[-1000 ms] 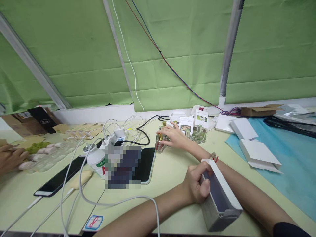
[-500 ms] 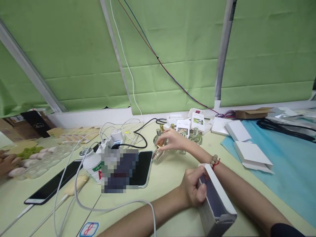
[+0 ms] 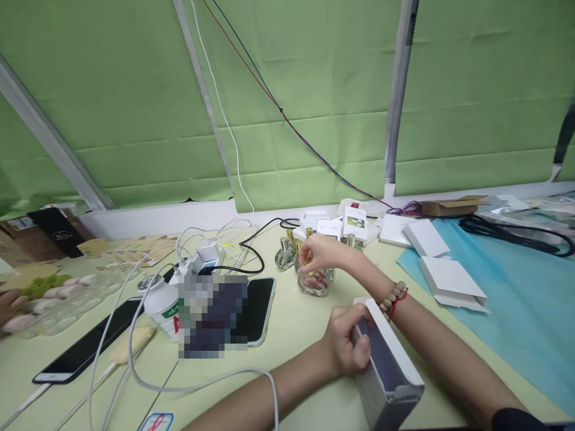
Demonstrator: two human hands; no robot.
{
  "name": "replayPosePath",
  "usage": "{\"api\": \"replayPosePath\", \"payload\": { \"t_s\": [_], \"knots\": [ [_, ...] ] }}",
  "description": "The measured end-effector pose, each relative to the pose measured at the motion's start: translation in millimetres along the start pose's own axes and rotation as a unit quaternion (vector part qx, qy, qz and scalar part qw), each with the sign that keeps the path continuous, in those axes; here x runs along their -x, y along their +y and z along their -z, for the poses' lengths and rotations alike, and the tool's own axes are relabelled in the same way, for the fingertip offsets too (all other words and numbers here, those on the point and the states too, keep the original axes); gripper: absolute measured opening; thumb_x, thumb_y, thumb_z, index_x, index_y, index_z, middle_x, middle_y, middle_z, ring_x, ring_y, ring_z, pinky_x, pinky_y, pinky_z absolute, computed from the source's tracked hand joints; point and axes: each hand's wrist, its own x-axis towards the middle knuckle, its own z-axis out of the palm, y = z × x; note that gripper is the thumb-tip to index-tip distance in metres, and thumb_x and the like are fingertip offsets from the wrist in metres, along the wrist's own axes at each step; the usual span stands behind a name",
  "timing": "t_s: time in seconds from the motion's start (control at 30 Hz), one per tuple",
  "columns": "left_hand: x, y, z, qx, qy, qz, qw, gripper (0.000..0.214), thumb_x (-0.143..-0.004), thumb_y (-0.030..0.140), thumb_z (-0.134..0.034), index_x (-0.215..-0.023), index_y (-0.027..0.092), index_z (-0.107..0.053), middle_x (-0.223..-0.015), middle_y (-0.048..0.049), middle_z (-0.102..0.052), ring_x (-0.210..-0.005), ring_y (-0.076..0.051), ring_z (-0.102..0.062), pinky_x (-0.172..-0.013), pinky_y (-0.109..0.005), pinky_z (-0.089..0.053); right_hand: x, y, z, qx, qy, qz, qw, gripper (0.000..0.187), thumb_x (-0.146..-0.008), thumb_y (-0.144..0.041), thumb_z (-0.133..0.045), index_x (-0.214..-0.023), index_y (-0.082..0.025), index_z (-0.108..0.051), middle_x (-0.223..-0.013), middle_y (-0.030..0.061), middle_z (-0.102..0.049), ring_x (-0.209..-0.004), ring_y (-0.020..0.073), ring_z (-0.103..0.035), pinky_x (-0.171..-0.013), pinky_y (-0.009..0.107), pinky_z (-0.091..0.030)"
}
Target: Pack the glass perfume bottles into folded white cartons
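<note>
My right hand pinches the gold cap of a clear glass perfume bottle and holds it just over the pale green table. My left hand grips an open white box near the front edge, its open end tilted upward. Two more small perfume bottles stand behind the held one, beside several small white printed boxes.
Two phones lie left of my hands, with a white bottle, a charger block and tangled white cables. Flat white cartons rest on a blue sheet at right. Another person's hand shows at the far left.
My right hand closed on a perfume bottle by its cap and drew it away from the group toward me. My left hand kept hold of the white box.
</note>
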Motion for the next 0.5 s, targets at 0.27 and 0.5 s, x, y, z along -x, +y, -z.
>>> {"api": "replayPosePath", "payload": {
  "t_s": [0.27, 0.5],
  "knots": [
    [-9, -5, 6.8, -0.05, 0.03, -0.07, 0.996, 0.034, -0.088, 0.053, -0.042, -0.083, 0.02, -0.049, -0.058, 0.0028, -0.047, -0.046, -0.008, -0.038, -0.041, -0.02, -0.029, -2, 10, -11, -0.006, -0.147, -0.004, 0.989, 0.045, -0.059, -0.017, -0.07, -0.104, -0.017, -0.067, -0.069, 0.0001, -0.066, -0.06, 0.0123, -0.058, -0.05, 0.019, -0.039],
    [-8, -19, 21.8, -0.156, 0.06, -0.076, 0.983, 0.026, -0.089, 0.048, -0.044, -0.091, 0.022, -0.048, -0.063, 0.0026, -0.046, -0.052, -0.01, -0.042, -0.047, -0.022, -0.034, 3, 22, 8, -0.039, -0.159, 0.058, 0.985, 0.043, -0.06, -0.016, -0.071, -0.103, -0.016, -0.071, -0.08, 0.0021, -0.07, -0.064, 0.0121, -0.058, -0.054, 0.02, -0.041]
  ]
}}
